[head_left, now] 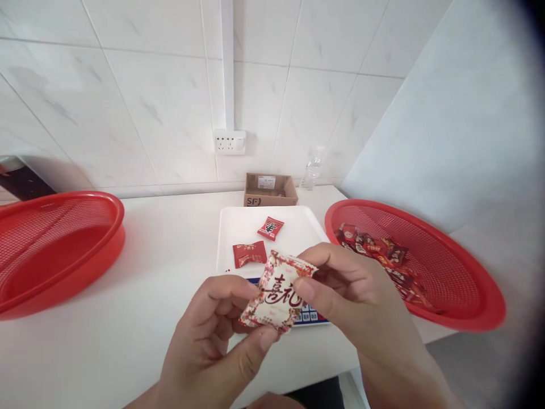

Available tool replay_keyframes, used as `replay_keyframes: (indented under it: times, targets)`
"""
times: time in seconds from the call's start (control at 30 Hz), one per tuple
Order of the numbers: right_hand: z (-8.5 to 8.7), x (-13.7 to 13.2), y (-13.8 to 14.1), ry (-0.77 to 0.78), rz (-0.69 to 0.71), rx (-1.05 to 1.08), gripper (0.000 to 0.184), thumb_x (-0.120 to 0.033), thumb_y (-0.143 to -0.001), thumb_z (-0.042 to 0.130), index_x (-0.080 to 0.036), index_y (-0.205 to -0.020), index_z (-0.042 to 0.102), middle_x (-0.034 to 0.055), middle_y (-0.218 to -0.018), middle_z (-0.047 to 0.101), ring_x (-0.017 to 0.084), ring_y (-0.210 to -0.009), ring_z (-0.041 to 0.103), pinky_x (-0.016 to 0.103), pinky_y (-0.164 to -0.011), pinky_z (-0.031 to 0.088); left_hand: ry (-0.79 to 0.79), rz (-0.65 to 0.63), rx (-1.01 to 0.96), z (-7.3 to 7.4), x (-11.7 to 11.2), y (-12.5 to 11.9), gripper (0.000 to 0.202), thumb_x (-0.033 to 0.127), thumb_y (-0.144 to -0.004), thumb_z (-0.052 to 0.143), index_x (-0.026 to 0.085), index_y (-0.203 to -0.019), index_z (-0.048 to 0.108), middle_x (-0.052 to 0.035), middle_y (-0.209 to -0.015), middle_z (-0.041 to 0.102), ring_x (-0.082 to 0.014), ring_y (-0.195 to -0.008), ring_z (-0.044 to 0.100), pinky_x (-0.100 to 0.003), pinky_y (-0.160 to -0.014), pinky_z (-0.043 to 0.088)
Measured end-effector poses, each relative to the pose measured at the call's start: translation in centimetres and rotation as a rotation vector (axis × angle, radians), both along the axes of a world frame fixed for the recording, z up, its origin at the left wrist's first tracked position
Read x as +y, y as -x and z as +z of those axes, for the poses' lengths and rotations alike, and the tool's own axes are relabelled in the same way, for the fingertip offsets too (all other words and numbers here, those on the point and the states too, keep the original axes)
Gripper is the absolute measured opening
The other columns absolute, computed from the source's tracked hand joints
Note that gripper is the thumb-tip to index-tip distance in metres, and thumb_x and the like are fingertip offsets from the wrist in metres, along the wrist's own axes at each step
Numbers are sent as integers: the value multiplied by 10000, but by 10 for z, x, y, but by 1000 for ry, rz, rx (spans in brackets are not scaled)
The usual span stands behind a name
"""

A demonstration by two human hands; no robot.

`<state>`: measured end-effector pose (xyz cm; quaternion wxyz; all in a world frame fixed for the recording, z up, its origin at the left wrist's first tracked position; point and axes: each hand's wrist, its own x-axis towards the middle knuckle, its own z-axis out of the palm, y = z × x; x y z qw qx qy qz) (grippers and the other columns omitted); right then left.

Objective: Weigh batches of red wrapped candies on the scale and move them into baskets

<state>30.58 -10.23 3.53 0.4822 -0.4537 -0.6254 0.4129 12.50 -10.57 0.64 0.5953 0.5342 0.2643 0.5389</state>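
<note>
Between my two hands is a cream candy packet (279,292) with a floral border and dark red characters, its printed face turned up toward me. My left hand (221,335) grips its lower left edge with thumb and fingers. At its upper right side, my right hand (349,289) pinches it. Behind the packet lies a white digital scale (232,227), its blue keypad partly hidden by my hands. Two wrapped candies rest on the scale's plate: a red packet (249,254) and, farther back, a smaller red packet with black lettering (270,228).
On the right, a red plastic basket (468,284) holds several wrapped candies (392,258). Another red basket (85,199) stands at the left, a dark object (25,179) behind it. A small cardboard box (272,200) and a clear bottle (312,168) sit by the tiled wall.
</note>
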Motion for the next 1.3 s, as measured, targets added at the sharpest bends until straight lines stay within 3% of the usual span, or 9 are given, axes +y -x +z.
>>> replay_keyframes:
  times: [0.13, 0.33, 0.47, 0.63, 0.7, 0.8, 1.0, 1.13, 1.3]
  targets:
    - [2, -2, 2, 53, 46, -14, 168, -357, -810, 658, -219, -725, 616, -8, -627, 617, 111, -564, 542, 221, -491, 432, -79, -36, 112, -2, 3, 1, 261, 282, -850, 629, 313, -1091, 534, 33, -830, 693, -83, -720, 644, -170, -647, 527]
    - [-4, -1, 10, 137, 121, 125, 189, -347, -805, 662, -208, -709, 577, -5, -638, 634, 113, -569, 581, 231, -516, 474, -101, -47, 83, -4, 5, -4, 230, 246, -909, 540, 320, -1115, 469, 49, -758, 685, -59, -657, 626, -143, -595, 483]
    - [-14, 8, 6, 156, 82, 87, 214, -397, -804, 651, -201, -740, 591, 1, -648, 644, 133, -598, 607, 257, -557, 494, -219, 11, 216, -20, 17, -4, 343, 259, -934, 482, 322, -1257, 387, 44, -733, 668, -84, -665, 634, -185, -603, 502]
    - [-40, 41, -24, 34, -271, -243, 241, -423, -848, 543, -202, -781, 614, -6, -683, 634, 130, -619, 570, 261, -602, 463, -507, 466, 646, -60, 55, 17, 387, 317, -914, 481, 260, -1287, 397, -6, -881, 679, -114, -745, 627, -260, -686, 519]
    - [-54, 57, -38, 66, -304, -362, 273, -428, -867, 489, -198, -805, 623, 7, -706, 641, 148, -652, 584, 279, -637, 470, -471, 622, 756, -74, 71, 29, 354, 363, -914, 454, 225, -1240, 444, -24, -891, 677, -132, -749, 626, -277, -670, 519]
    - [-73, 78, -50, 135, -248, -541, 298, -391, -880, 453, -189, -938, 663, 59, -890, 697, 196, -824, 638, 326, -763, 488, -403, 710, 847, -89, 87, 42, 388, 433, -914, 414, 189, -1208, 482, -69, -949, 681, -178, -809, 638, -325, -681, 534]
    - [-88, 107, -41, 12, -236, -840, 496, -345, -910, 442, -145, -1358, 513, 152, -1382, 518, 265, -1311, 429, 424, -1081, 332, -692, 481, 1030, -104, 91, 39, 281, 363, -910, 468, 232, -1116, 607, -86, -1158, 661, -258, -1177, 538, -462, -992, 461]
    - [-92, 124, -26, -6, -127, -904, 483, -361, -939, 410, -216, -1394, 484, 98, -1491, 414, 270, -1391, 318, 481, -1122, 267, -782, 322, 1204, -103, 87, 32, 352, 393, -911, 468, 314, -1238, 570, -42, -1308, 599, -299, -1335, 408, -614, -1118, 268]
    - [-89, 127, -15, -36, 35, -841, 456, -299, -955, 361, -222, -1384, 497, 64, -1497, 413, 220, -1395, 322, 457, -1142, 253, -715, 216, 1303, -94, 90, 25, 443, 448, -932, 394, 299, -1339, 483, -49, -1384, 539, -306, -1390, 329, -665, -1124, 189]
